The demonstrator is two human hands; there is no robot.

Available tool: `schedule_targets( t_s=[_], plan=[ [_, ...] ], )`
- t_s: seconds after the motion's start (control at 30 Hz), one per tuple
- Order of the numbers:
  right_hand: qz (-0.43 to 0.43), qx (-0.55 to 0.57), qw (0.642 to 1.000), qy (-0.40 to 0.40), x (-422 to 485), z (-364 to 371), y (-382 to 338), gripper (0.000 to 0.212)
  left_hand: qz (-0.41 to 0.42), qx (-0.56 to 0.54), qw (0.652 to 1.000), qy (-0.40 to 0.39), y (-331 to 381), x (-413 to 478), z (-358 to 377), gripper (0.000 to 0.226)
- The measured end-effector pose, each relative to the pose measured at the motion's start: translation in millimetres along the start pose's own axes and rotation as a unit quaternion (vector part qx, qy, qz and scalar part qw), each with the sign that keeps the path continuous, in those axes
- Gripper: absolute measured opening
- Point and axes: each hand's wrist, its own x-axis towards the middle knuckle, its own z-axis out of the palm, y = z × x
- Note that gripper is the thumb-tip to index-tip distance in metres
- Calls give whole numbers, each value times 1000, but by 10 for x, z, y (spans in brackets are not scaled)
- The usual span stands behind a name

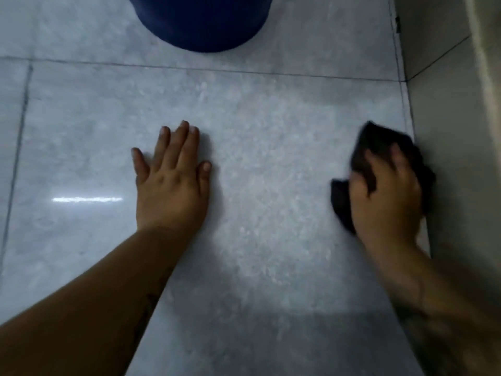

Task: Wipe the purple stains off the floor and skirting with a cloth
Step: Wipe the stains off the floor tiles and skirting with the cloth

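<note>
Left hand: I see it spread flat, palm down on the floor, fingers wide, holding nothing.
Right hand: blurred, fingers curled over the dark cloth, gripping it.
Cloth: bunched under my right hand, pressed where floor meets skirting.
Stains: none I can make out.
Beyond: blue bucket on the floor, well apart from both hands.

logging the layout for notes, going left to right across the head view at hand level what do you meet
Light reflection on the floor tile → left hand flat on the floor → bare grey tile → right hand gripping the dark cloth → skirting at the wall.
</note>
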Motion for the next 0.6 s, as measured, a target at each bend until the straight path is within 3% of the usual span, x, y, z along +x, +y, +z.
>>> schedule_targets(
  t_s=[0.07,0.17,0.27,0.33,0.4,0.5,0.53,0.6],
  plan=[
    [1,5,1000,-18,-616,3,-151,49,1,9,1000,-20,9,28,-7,58],
    [-152,49,986,-45,-832,164,-779,43,3,18,999,-45,24,20,-14,60],
    [-319,67,942,-79,154,300,-1362,43,-5,21,998,-51,15,27,-22,61],
    [-373,-3,924,-85,1035,261,-1398,46,-6,24,998,-54,24,47,-15,61],
    [-298,-55,951,-60,1668,149,-1123,49,-5,27,998,-59,53,71,-23,61],
    [-32,-19,999,0,1440,49,-659,50,-4,30,997,-70,79,77,-70,61],
    [-9,-7,1000,10,1128,54,-669,49,-4,30,997,-69,88,87,-84,61],
    [-108,13,994,2,644,170,-862,48,-4,35,997,-70,95,98,-89,61]
  ],
)
